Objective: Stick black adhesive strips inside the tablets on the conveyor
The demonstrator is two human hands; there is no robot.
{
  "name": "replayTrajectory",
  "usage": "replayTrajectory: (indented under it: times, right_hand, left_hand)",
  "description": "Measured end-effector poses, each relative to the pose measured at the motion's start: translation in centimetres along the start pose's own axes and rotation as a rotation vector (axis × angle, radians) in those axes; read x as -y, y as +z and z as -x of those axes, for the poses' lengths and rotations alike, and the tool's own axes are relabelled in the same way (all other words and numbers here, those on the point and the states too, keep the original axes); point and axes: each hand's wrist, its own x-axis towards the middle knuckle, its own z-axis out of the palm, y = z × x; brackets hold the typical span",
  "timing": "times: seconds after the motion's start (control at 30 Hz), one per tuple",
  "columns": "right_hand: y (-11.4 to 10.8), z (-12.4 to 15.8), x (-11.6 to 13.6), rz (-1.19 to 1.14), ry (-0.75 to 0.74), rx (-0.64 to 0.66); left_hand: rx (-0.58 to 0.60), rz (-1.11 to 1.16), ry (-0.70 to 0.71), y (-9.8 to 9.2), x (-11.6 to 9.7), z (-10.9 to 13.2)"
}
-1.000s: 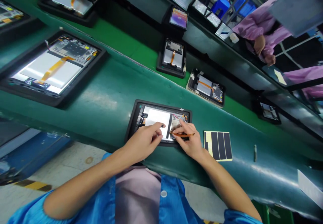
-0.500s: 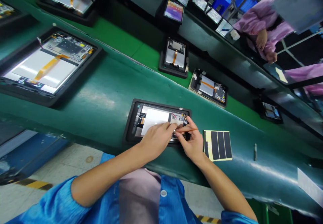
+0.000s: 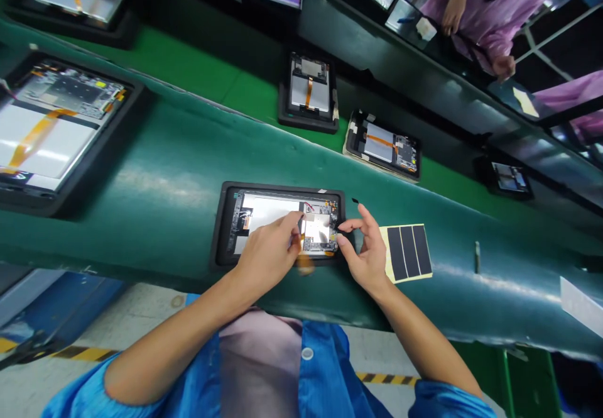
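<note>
An opened tablet lies in a black tray on the dark green bench, right in front of me. My left hand rests on it with curled fingers, its fingertip pressed near the silver shield. A blurred orange stick shows at its thumb. My right hand is at the tablet's right edge, fingers spread, thumb and forefinger touching the frame. Just right of that hand lies a yellow sheet with three black strips.
More opened tablets sit on the green conveyor belt: a large one at the left and two behind. A person in a pink sleeve works across the line. A small metal pin lies to the right.
The orange stick has left my right hand, which now has its fingers spread at the tablet's edge. My left hand stays on the tablet. The view has shifted, so everything sits higher and further left.
</note>
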Motion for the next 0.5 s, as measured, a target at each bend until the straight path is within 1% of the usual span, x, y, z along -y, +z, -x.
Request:
replayTrajectory:
  times: [0.2, 0.37, 0.5]
  right_hand:
    - [-0.6, 0.8, -0.3, 0.018, -0.01, -0.02]
    - [-0.6, 1.3, -0.1, 0.067, -0.042, 0.032]
    - [-0.5, 1.1, 0.4, 0.101, -0.117, 0.071]
  left_hand:
    - [-0.041, 0.11, -0.076, -0.8, 0.5, 0.1]
    - [-0.069, 0.244, -0.097, -1.3, 1.3, 0.2]
    - [-0.109, 0.365, -0.092, -1.0, 2.0, 0.2]
